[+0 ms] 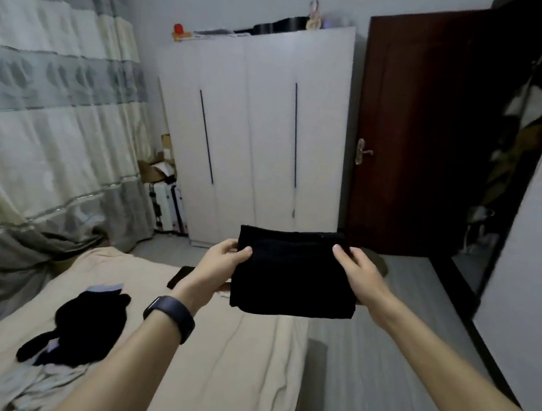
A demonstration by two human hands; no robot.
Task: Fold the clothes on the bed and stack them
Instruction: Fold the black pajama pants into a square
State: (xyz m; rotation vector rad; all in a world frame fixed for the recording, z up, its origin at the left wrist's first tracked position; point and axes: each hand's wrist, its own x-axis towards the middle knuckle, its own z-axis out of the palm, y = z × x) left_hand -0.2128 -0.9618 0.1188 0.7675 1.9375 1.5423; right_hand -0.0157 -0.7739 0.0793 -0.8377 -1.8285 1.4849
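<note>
The folded black garment point(293, 273) hides most of the fingers of the left hand point(222, 260) and the right hand point(360, 273). A dark flat object point(179, 276) lies half hidden behind the left wrist. The striped clothes point(28, 384) run off the bottom edge. The things atop the wardrobe point(254, 122) and behind the door point(434, 121) are too blurred to name.

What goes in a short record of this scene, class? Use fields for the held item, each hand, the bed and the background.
held item: folded black garment, lifted clear of the bed
left hand: grips the garment's left side, thumb on top
right hand: grips its right side
bed: beige sheet, with a crumpled black garment and striped cloth lying unfolded
background: white wardrobe, dark door, curtain
</note>
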